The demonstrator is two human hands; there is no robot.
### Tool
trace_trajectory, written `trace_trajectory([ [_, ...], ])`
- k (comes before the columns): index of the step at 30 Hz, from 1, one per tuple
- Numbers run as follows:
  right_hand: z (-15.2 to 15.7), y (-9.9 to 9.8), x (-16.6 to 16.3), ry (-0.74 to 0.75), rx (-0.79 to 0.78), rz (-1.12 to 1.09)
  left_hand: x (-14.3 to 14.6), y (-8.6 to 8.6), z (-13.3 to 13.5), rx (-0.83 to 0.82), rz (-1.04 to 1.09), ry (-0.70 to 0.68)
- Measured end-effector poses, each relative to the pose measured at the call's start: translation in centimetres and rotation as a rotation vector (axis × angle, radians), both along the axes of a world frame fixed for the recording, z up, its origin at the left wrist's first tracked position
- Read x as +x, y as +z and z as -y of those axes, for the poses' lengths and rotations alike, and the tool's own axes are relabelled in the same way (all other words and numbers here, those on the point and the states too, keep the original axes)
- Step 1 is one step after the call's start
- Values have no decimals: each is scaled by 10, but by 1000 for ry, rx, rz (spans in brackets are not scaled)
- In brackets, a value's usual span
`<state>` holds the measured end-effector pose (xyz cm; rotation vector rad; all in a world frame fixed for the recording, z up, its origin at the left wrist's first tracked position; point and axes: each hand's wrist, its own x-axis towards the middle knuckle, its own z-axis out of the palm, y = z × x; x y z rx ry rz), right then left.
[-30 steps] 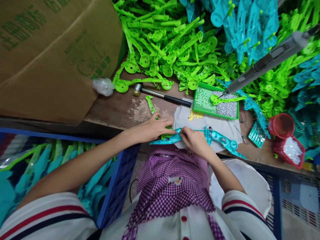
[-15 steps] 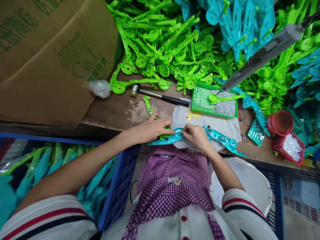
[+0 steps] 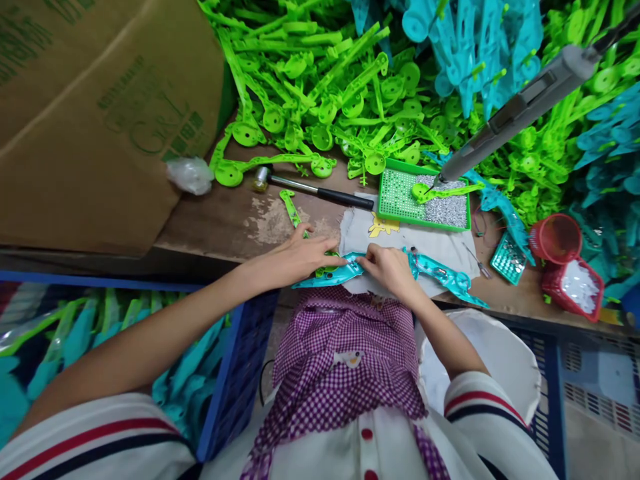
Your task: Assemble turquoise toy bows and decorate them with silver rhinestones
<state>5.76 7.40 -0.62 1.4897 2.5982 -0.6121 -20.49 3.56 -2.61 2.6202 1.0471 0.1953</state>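
A long turquoise plastic shell [image 3: 440,273] lies along the table's front edge, its hollow side up, with small parts and wires in it. Over its left part bends my left hand [image 3: 305,257], steadying it with fingers stretched toward the middle; the thumb is hidden. Beneath that hand a green plastic lever [image 3: 290,208] shows, its round end against the shell. My right hand [image 3: 387,268] is closed in a pinch at the middle of the shell, close to my left fingertips. Whatever sits in that pinch is too small to make out.
Behind the shell stand a green tray [image 3: 400,199] of small metal screws and a hanging electric screwdriver [image 3: 515,113]. A hammer [image 3: 320,191] lies left of the tray. Green parts [image 3: 310,87] are heaped behind. Red cups [image 3: 555,239] stand right, a cardboard box [image 3: 100,147] left.
The whole view has shifted slightly, so things sit a little further left and up. Both hands stay at the shell; my right fingers have moved only slightly.
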Motion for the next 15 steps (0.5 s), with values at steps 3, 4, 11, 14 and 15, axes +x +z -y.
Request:
trace_trajectory([
  [3, 0, 2, 12, -39, -10, -49, -1, 1, -1, -18, 2, 1],
  [4, 0, 3, 17, -60, -19, -71, -1, 1, -1, -22, 3, 1],
  [11, 1, 0, 33, -96, -58, -137, -3, -2, 0, -18, 3, 16],
  [14, 3, 1, 28, -106, -18, -52, -4, -5, 1, -41, 46, 25],
  [15, 3, 2, 26, -110, -4, -11, -5, -5, 1, -46, 45, 24],
])
